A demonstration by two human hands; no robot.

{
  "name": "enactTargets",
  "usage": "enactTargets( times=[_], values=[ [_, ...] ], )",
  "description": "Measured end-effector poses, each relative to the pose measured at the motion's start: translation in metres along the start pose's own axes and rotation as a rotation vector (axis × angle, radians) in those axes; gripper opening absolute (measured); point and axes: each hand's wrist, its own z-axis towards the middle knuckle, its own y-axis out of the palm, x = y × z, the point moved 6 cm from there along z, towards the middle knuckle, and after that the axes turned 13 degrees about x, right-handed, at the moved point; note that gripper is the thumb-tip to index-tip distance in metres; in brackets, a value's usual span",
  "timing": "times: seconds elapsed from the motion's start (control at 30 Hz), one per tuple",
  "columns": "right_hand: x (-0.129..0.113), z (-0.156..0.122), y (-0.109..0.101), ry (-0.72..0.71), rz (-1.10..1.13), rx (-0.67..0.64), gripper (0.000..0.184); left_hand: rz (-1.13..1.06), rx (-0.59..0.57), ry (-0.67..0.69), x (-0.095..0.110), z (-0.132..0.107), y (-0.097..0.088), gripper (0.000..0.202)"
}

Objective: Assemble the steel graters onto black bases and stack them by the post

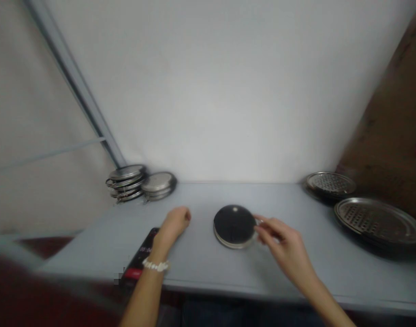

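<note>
A round disc with a glossy black top and a pale metal rim is at the middle of the table, slightly tilted. My right hand pinches its right edge between thumb and fingers. To the left of the disc, apart from it, my left hand is curled closed near the tabletop, and the inside of the fist is hidden. A pale beaded bracelet circles that wrist. Under the left forearm lies a dark phone with timer digits on its screen, partly covered.
At the back left stand a stack of round metal pieces and a lower stack beside it. On the right lie perforated metal grater discs, with more discs behind. A white wall borders the grey table.
</note>
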Motion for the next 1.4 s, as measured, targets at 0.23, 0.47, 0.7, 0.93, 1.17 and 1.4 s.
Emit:
enactTargets(
  times=[0.23,0.47,0.7,0.93,1.17,1.4],
  values=[
    [0.013,-0.004,0.008,0.093,-0.008,-0.069,0.033,-0.085,-0.018,0.025,0.003,-0.002,0.002,0.018],
    [0.011,-0.013,0.022,0.122,0.017,-0.205,0.027,-0.724,-0.142,0.229,0.090,-0.035,-0.018,0.018],
    [-0.006,-0.009,0.013,-0.033,-0.100,-0.189,0.022,-1.255,-0.324,0.126,0.151,-0.070,-0.016,0.028],
    [-0.011,-0.010,0.014,-0.099,-0.160,-0.260,0.018,-1.269,-0.258,0.139,0.152,-0.068,-0.014,0.026],
    [-0.006,-0.016,0.020,-0.222,-0.320,-0.319,0.018,-1.274,-0.239,0.036,0.152,-0.067,0.001,0.028],
    [0.001,-0.019,0.021,-0.382,-0.598,-0.299,0.026,-1.397,-0.270,-0.046,0.158,-0.066,0.011,0.040]
  ],
)
